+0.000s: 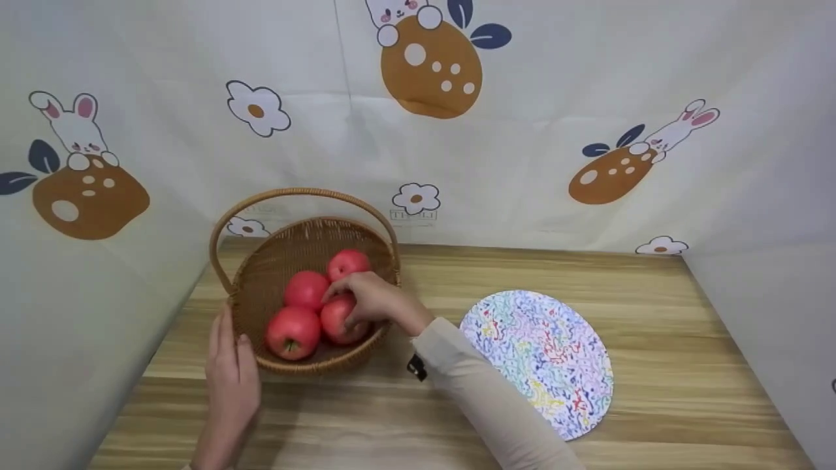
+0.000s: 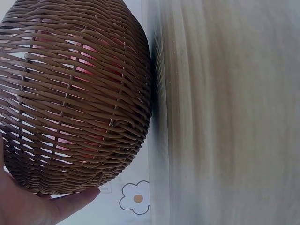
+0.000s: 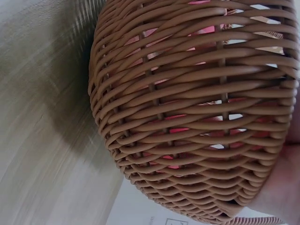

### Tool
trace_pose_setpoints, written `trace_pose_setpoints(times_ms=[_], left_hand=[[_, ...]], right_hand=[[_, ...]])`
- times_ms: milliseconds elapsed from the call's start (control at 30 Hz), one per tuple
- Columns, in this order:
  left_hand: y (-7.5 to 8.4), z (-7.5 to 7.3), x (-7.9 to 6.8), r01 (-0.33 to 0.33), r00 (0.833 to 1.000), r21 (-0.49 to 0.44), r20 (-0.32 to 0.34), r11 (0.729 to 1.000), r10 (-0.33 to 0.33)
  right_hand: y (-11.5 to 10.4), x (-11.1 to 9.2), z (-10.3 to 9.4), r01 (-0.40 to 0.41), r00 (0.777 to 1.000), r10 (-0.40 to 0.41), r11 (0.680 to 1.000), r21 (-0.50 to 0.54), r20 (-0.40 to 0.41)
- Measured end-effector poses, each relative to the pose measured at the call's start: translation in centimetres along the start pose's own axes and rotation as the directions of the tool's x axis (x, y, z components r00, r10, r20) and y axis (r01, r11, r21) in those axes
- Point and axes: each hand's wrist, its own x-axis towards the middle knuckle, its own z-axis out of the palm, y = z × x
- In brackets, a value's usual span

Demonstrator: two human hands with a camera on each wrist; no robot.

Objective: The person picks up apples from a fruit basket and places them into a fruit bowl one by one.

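A brown wicker basket [image 1: 313, 369] with a tall arched handle [image 1: 305, 191] stands at the left of the table, holding several red apples. My right hand [image 1: 369, 297] reaches over its right rim and grips the front right apple [image 1: 334, 318], thumb and fingers curled about it. Beside that lie a front left apple [image 1: 293, 333], a middle apple [image 1: 305, 289] and a back apple [image 1: 347, 263]. My left hand [image 1: 232, 375] rests against the basket's left side with its fingers straight. Through the weave, the left wrist view shows red patches of the apples.
To the right on the wood-grain table [image 1: 666, 339] lies a round disc [image 1: 542, 359] with a colourful squiggle pattern, partly under the right sleeve [image 1: 483, 385]. A pale cloth backdrop [image 1: 313, 143] printed with rabbits and flowers encloses the back and sides.
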Motion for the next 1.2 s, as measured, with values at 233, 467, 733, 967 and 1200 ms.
trace_pose_setpoints(times_ms=[233,467,733,967,1200], left_hand=[[-0.04,0.01,-0.04,0.007,1.000,-0.001,0.008,1.000,-0.007],[-0.08,0.09,-0.01,-0.004,1.000,-0.003,-0.006,1.000,0.004],[-0.13,0.06,0.03,0.004,1.000,-0.008,-0.008,1.000,-0.004],[-0.13,0.17,0.07,-0.010,1.000,-0.009,-0.021,1.000,0.010],[-0.05,0.20,0.10,-0.016,0.999,0.000,-0.028,1.000,0.016]], right_hand=[[-0.02,0.20,0.10,-0.018,0.998,0.020,0.999,-0.034,0.059],[0.15,0.34,0.21,0.036,0.999,-0.033,0.997,-0.075,0.039],[0.08,0.37,0.39,0.009,1.000,-0.008,0.997,-0.072,0.025],[0.00,0.17,0.31,0.034,0.999,-0.035,0.997,-0.074,-0.013],[-0.33,-0.33,0.06,0.050,0.997,-0.054,0.996,-0.073,-0.058]])
